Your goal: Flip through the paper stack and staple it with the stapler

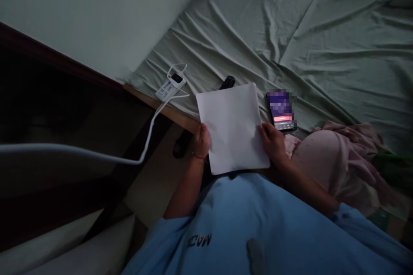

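A white sheet of paper (232, 129) is held up in front of my blue shirt, slightly tilted and faintly creased. My left hand (201, 141) grips its left edge, thumb on the front face and fingers behind. On the opposite edge my right hand (272, 142) pinches it in the same way. Just beyond the sheet's top edge a dark object (227, 82) pokes out, partly hidden by the paper; its kind I cannot make out. A phone (280, 110) with a lit screen lies on the bed to the right of the paper.
A green bedsheet (306, 51) with many wrinkles covers the bed. A small white device (177, 79) with a cable lies near its wooden edge (167, 112). The white cable (80, 152) runs off to the left. Pink cloth (322, 154) is bunched at right.
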The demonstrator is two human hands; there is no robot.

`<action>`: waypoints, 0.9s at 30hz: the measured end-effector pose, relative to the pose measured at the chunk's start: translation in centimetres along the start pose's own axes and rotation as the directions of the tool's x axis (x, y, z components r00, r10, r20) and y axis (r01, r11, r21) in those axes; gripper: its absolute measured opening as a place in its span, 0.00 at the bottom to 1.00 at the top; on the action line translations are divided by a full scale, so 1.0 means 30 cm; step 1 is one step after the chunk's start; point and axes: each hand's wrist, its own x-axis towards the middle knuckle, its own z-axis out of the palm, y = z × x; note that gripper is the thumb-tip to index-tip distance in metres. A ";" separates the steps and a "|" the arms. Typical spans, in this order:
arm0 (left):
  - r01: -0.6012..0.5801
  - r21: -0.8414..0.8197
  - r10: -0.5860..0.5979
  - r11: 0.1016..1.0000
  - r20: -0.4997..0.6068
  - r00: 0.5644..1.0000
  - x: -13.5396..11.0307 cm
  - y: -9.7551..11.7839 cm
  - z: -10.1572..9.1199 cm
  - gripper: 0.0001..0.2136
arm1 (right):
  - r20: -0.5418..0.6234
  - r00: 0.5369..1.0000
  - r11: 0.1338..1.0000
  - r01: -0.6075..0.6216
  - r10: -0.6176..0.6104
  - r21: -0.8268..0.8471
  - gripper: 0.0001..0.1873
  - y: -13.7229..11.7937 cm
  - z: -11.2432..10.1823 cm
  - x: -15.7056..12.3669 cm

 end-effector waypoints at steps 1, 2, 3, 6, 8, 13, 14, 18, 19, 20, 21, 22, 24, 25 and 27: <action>-0.026 0.026 0.026 0.999 0.005 1.000 -0.003 0.012 0.003 0.29 | -0.004 1.000 1.000 -0.001 0.001 -0.004 0.19 0.000 0.000 0.000; -0.047 0.050 0.046 0.998 0.017 0.999 -0.005 0.025 0.006 0.29 | -0.007 1.000 1.000 -0.002 0.002 -0.010 0.20 0.001 -0.001 -0.001; -0.057 0.066 0.055 0.996 0.030 0.998 -0.007 0.037 0.009 0.30 | -0.006 1.000 1.000 -0.001 0.001 -0.016 0.20 0.001 -0.001 -0.001; -0.012 0.039 0.009 0.999 0.077 0.997 -0.006 0.063 0.008 0.30 | 0.006 1.000 0.999 0.006 -0.006 -0.033 0.20 0.005 -0.004 -0.002; 0.056 -0.023 -0.054 0.998 0.102 0.993 -0.003 0.072 0.003 0.30 | 0.013 1.000 0.999 0.009 -0.008 -0.043 0.21 0.007 -0.005 -0.003; 0.177 -0.095 -0.161 0.980 0.159 0.974 -0.002 0.076 -0.018 0.30 | 0.028 1.000 0.999 0.012 -0.010 -0.046 0.21 0.012 -0.004 -0.002; 0.196 -0.094 -0.177 0.976 0.177 0.968 -0.003 0.075 -0.022 0.30 | 0.035 0.999 0.999 0.013 -0.012 -0.040 0.21 0.012 -0.003 -0.003; 0.238 -0.134 -0.211 0.962 0.185 0.960 -0.011 0.064 -0.032 0.29 | 0.043 0.999 1.000 0.006 -0.005 -0.023 0.22 0.004 -0.005 -0.005; 0.227 -0.136 -0.203 0.964 0.173 0.964 -0.013 0.061 -0.033 0.28 | 0.047 0.999 1.000 0.000 0.001 -0.020 0.23 0.001 -0.006 -0.005; 0.211 -0.132 -0.189 0.969 0.157 0.969 -0.015 0.059 -0.033 0.28 | 0.053 0.999 1.000 -0.006 0.007 -0.017 0.23 -0.002 -0.008 -0.005; 0.190 -0.126 -0.172 0.974 0.138 0.975 -0.017 0.058 -0.032 0.27 | 0.061 0.998 1.000 -0.009 0.010 -0.016 0.24 -0.005 -0.009 -0.005; 0.172 -0.122 -0.158 0.977 0.118 0.980 -0.019 0.058 -0.030 0.27 | 0.073 0.997 1.000 -0.009 0.011 -0.019 0.25 -0.008 -0.011 -0.005; 0.150 -0.118 -0.143 0.982 0.069 0.987 -0.024 0.061 -0.025 0.27 | 0.099 0.995 1.000 -0.002 0.005 -0.030 0.24 -0.010 -0.014 -0.003; 0.141 -0.111 -0.138 0.984 0.040 0.990 -0.025 0.063 -0.023 0.26 | 0.110 0.994 0.999 0.004 0.000 -0.035 0.23 -0.010 -0.014 -0.002; 0.129 -0.096 -0.130 0.987 -0.005 0.991 -0.028 0.064 -0.020 0.27 | 0.118 0.993 0.999 0.011 -0.007 -0.032 0.21 -0.005 -0.014 0.000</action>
